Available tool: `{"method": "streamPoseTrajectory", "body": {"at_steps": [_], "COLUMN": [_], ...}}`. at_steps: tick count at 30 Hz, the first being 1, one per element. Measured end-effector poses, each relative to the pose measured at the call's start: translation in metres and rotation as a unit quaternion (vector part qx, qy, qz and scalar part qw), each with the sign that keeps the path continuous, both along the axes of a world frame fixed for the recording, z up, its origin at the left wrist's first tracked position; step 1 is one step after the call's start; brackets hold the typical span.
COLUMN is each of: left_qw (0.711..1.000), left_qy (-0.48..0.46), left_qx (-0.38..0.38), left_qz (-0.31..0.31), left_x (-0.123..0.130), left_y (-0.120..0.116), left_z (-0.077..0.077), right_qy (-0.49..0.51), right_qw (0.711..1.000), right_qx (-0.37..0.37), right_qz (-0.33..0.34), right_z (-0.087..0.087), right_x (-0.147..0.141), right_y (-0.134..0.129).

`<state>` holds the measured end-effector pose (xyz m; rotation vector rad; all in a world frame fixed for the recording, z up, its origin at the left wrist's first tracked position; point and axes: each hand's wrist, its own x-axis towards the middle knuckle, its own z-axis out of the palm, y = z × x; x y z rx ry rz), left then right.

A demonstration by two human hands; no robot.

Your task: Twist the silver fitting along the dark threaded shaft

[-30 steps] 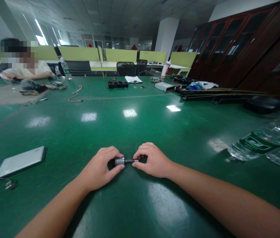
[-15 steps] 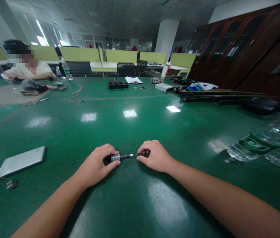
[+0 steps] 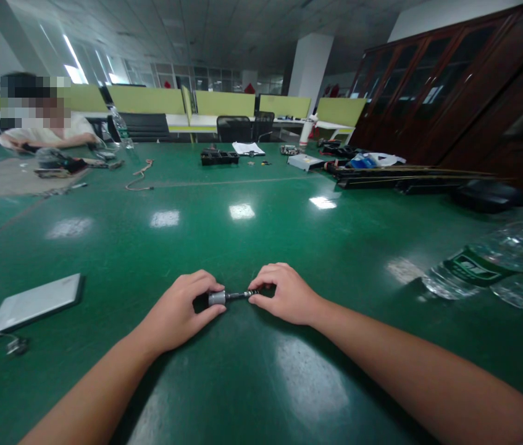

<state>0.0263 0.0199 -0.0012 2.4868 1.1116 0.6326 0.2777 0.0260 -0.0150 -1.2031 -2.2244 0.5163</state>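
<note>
Low in the centre of the frame, two bare hands meet over a green tabletop [image 3: 252,247]. The left hand [image 3: 180,315] pinches the silver barrel of a small metal tool [image 3: 228,297]; the right hand [image 3: 289,295] pinches its thin dark shaft. Both grips are narrow. Working it well likely means keeping the barrel steady, wrists resting on the tabletop.
</note>
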Motion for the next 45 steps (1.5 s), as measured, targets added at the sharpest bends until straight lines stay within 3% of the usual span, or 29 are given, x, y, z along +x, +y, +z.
{"method": "streamPoseTrajectory", "body": {"at_steps": [4,12,22,45], "left_qw": [1.000,0.999,0.999,0.999], "left_qy": [0.002,-0.003,-0.005,-0.021], "left_qx": [0.007,-0.018,-0.030,-0.044], "left_qz": [-0.020,-0.028,-0.015,-0.020], "left_x": [0.002,0.010,0.013,0.024], "left_y": [-0.003,-0.007,-0.007,-0.014], "left_z": [0.003,0.004,0.004,0.007], "right_qy": [0.004,0.004,0.029,0.021], "right_qw": [0.998,0.996,0.996,0.991], "right_qx": [0.008,0.005,-0.012,0.012], "right_qz": [0.055,0.092,0.080,0.128], "right_z": [0.001,0.003,0.000,0.002], "right_x": [-0.002,-0.001,-0.005,-0.005], "right_y": [-0.003,-0.005,-0.006,-0.009]}}
